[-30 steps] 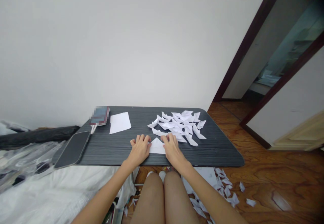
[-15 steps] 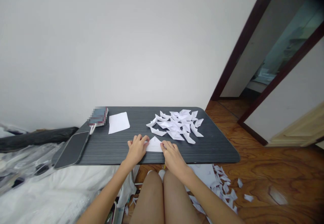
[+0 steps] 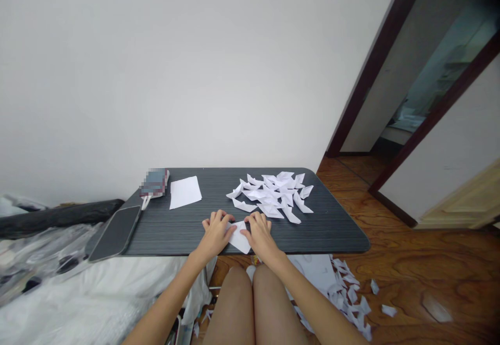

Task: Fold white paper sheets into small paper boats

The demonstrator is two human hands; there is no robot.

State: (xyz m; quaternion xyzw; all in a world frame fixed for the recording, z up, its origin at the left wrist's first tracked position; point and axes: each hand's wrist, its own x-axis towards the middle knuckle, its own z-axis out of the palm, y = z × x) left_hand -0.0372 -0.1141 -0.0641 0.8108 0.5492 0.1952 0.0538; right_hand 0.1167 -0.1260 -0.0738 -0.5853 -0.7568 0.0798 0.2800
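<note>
A small folded sheet of white paper (image 3: 239, 239) lies near the front edge of the dark table, turned at an angle. My left hand (image 3: 215, 230) grips its left side, thumb on top of the paper. On the other side my right hand (image 3: 258, 232) has its thumb pressed on the paper and its fingers curled at the far edge. Just beyond my hands is a heap of folded white paper boats (image 3: 273, 191). To the left rests a stack of flat white paper sheets (image 3: 185, 192).
At the table's left end lie a dark tablet-like slab (image 3: 116, 232) and a blurred packet (image 3: 155, 182). The black tabletop (image 3: 328, 230) meets a white wall behind. More folded paper pieces (image 3: 351, 301) are scattered on the wooden floor, and plastic-wrapped items (image 3: 50, 303) sit at left.
The folded paper has been turned from lying flat with its peak away to an angled position with a corner toward me. Both thumbs have moved onto it.
</note>
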